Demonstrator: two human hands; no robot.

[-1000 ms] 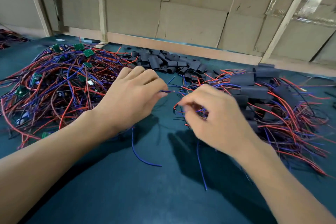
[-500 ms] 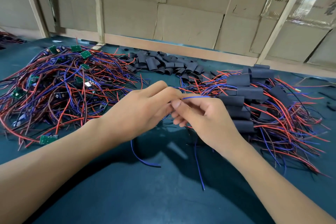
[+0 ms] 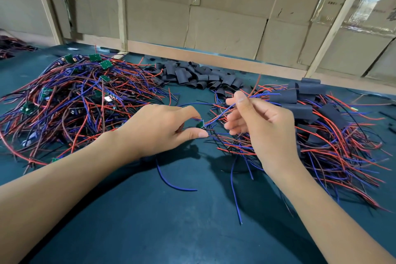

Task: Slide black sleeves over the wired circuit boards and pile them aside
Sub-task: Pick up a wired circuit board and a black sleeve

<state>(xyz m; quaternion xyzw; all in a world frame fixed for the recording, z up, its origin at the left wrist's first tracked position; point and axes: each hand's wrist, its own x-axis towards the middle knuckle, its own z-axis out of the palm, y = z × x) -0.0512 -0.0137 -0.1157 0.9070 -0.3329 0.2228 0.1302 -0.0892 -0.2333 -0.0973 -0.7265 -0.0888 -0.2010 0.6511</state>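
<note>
My left hand [image 3: 162,128] pinches a small green circuit board [image 3: 200,124] between thumb and forefinger, just above the table. Red and blue wires [image 3: 220,113] run from that board up to my right hand [image 3: 257,122], which pinches them between thumb and forefinger. A heap of bare wired boards [image 3: 75,100] lies at the left. Loose black sleeves [image 3: 192,76] are piled at the back centre. Sleeved boards [image 3: 310,109] with trailing wires are heaped at the right.
The dark green table [image 3: 150,221] carries a loose blue wire [image 3: 171,182] near my left wrist. A wooden rail [image 3: 214,55] and cardboard boxes [image 3: 225,28] close off the back. More wires [image 3: 8,47] lie at the far left edge.
My hands had come together at the centre and have now drawn apart. The right hand rose along the wires, and the green board shows in my left fingers.
</note>
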